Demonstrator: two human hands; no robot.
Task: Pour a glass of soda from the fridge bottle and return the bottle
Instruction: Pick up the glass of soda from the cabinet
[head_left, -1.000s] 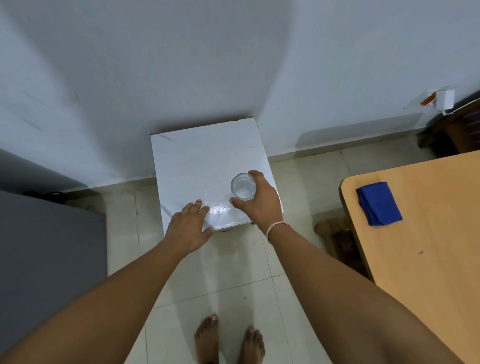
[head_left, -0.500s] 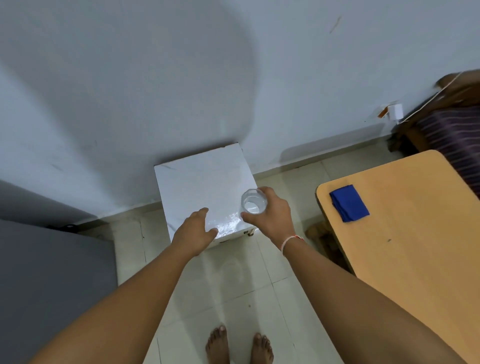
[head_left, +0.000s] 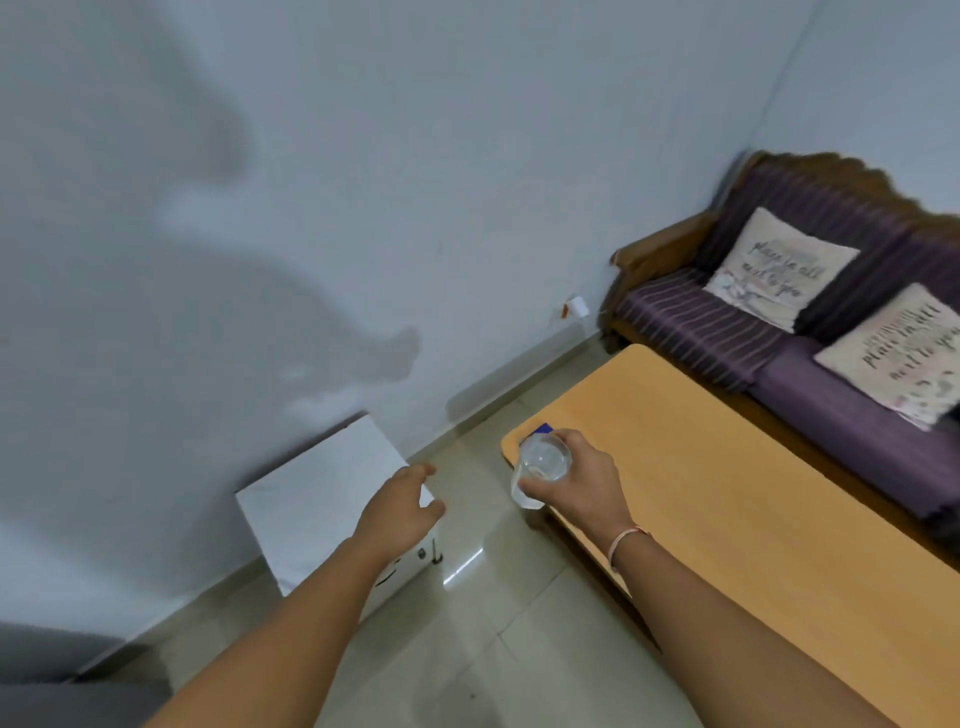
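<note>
My right hand (head_left: 584, 486) grips a clear empty glass (head_left: 543, 462) in the air, above the near left corner of the wooden table (head_left: 727, 519). A sliver of the blue cloth (head_left: 540, 430) shows on the table just behind the glass. My left hand (head_left: 402, 506) hovers with fingers loosely apart over the right edge of the small white table (head_left: 322, 493), holding nothing. No bottle and no fridge show in this view.
A purple striped sofa (head_left: 737, 322) with two printed cushions stands behind the wooden table at the right. A pale wall runs along the back, with a white plug (head_left: 576, 306) near the floor. Tiled floor (head_left: 467, 623) lies between the two tables. A grey surface (head_left: 62, 696) sits at bottom left.
My right hand has lifted the glass off the white table and carried it right, over the wooden table's corner. My view has swung right, bringing the sofa in. My left hand left the white tabletop.
</note>
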